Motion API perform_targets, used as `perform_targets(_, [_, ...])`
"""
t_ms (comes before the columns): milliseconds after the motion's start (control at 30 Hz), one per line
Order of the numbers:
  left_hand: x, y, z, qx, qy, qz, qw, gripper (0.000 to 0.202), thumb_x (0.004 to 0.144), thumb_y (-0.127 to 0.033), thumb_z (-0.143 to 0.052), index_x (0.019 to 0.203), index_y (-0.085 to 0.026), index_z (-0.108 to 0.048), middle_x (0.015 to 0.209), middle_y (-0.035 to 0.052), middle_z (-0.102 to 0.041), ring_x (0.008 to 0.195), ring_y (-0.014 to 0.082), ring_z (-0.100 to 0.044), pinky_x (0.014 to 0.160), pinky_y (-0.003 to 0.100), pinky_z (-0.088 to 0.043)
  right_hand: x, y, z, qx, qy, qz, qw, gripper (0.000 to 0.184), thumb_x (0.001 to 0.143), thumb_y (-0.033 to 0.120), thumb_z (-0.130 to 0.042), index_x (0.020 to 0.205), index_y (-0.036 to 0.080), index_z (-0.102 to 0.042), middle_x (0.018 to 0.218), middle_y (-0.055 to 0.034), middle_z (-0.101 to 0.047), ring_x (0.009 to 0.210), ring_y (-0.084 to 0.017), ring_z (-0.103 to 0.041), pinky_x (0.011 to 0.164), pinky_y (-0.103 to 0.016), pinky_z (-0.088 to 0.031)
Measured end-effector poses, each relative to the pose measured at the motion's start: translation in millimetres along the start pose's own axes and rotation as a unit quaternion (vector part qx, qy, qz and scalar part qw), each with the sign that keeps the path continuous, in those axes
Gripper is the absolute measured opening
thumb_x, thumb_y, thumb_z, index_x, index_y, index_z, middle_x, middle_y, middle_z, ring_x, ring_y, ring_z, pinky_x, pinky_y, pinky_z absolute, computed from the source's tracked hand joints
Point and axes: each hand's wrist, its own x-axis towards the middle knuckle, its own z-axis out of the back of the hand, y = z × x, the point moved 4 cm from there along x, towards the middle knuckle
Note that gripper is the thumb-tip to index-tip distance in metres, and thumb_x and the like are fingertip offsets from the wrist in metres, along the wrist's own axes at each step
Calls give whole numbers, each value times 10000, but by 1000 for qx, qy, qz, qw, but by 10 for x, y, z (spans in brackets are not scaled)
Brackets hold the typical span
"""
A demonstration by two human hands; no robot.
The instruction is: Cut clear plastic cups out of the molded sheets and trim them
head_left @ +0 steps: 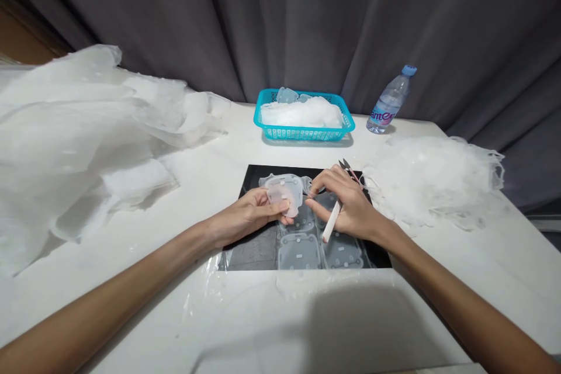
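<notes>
My left hand (258, 213) pinches a rounded, translucent plastic piece (287, 190) with small slots, thumb on its face, over a black board (254, 245). Just right of it, my right hand (344, 198) is closed around a white stick-like handle (332, 222) that points down toward me. Its thumb and index fingertips come together near the piece's edge; anything between them is too small to make out. Similar translucent pieces (299, 251) lie on the board under both hands. Thread snips (348, 169) with dark blades show behind my right hand, partly hidden.
A blue basket (258, 120) holding white material and some clear pieces stands at the back. A water bottle (388, 102) is to its right. Thin white plastic scraps (433, 181) are heaped at right; large translucent bags (87, 128) cover the left. A grey curtain (298, 23) hangs behind.
</notes>
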Motion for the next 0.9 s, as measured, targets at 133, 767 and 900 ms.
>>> perform_targets(133, [14,8,16,-20,-41,-8,999,245,894,-358,-810,987,-132,-780,998,100,-764,922,186,-706,902,302,-546,38,-64,54,-33,6,-11,999,39,1028,250,-570,995,235,-584,974,-63,-680,918,-244,-556,852,-410,-440])
perform_targets(767, [-106,-67,-201,484,-20,-167,859,463,1013,-411,-632,1468,-335,-598,1547,48,-572,1437,316,-486,1245,460,-311,-206,-534,124,-125,84,-113,982,139,1032,143,-492,948,220,-571,972,-70,-645,926,-250,-544,802,-376,-431])
perform_targets(900, [-32,-23,-119,579,14,-148,802,541,1040,-463,-571,1565,-371,-486,1680,15,-413,1499,325,-416,1278,491,-216,-200,-649,124,-198,38,-132,971,133,1036,170,-487,956,219,-581,979,-101,-636,914,-283,-528,791,-403,-424])
